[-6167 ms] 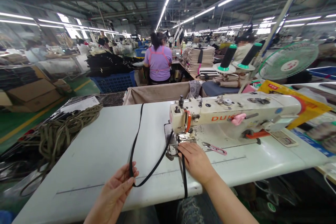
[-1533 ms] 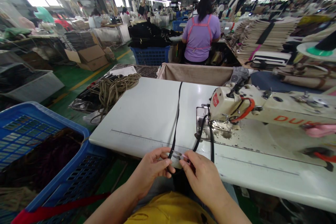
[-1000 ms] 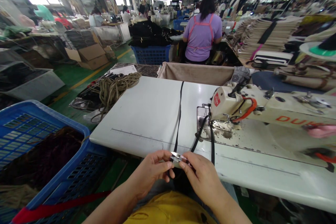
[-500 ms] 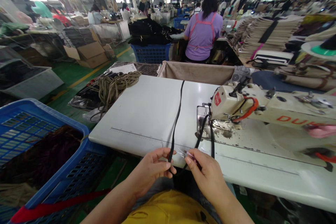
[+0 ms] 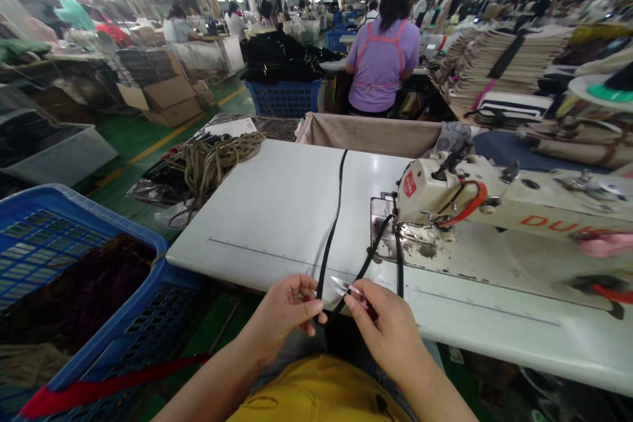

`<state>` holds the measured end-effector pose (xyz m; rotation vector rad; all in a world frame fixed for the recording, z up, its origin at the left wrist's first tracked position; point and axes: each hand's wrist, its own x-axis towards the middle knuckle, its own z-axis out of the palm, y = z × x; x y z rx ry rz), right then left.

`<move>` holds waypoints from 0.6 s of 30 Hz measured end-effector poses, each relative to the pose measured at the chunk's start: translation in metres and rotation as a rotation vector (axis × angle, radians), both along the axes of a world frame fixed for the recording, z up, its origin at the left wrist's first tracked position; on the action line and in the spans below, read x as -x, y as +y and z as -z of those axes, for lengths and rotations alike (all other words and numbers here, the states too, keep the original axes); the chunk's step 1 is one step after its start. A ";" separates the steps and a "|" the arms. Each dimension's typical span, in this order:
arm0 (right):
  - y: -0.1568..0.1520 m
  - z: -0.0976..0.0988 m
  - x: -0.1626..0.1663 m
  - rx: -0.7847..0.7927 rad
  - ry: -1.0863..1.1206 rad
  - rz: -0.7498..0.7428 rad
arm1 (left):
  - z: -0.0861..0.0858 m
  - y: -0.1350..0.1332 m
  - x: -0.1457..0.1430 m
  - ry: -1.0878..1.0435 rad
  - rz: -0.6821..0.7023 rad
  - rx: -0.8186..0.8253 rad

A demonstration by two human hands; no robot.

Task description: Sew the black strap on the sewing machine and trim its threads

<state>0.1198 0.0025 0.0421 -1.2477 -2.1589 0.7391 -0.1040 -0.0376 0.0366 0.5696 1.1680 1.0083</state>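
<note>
Strap [image 5: 332, 224] pinched in left hand [image 5: 284, 313]; right hand [image 5: 390, 336] grips snips [image 5: 346, 288] at it, apparently uncut.

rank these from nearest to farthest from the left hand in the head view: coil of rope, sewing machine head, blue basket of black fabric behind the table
1. sewing machine head, to the right on the table.
2. coil of rope, off the table's far left corner.
3. blue basket, far back on the floor.

The left hand pinches the black strap.

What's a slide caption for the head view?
Left hand pinches black strap; right hand holds thread snips beside the sewing machine.
</note>
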 end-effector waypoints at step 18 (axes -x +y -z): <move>-0.004 0.000 0.003 -0.022 -0.040 -0.042 | -0.004 0.000 -0.002 0.117 0.086 -0.100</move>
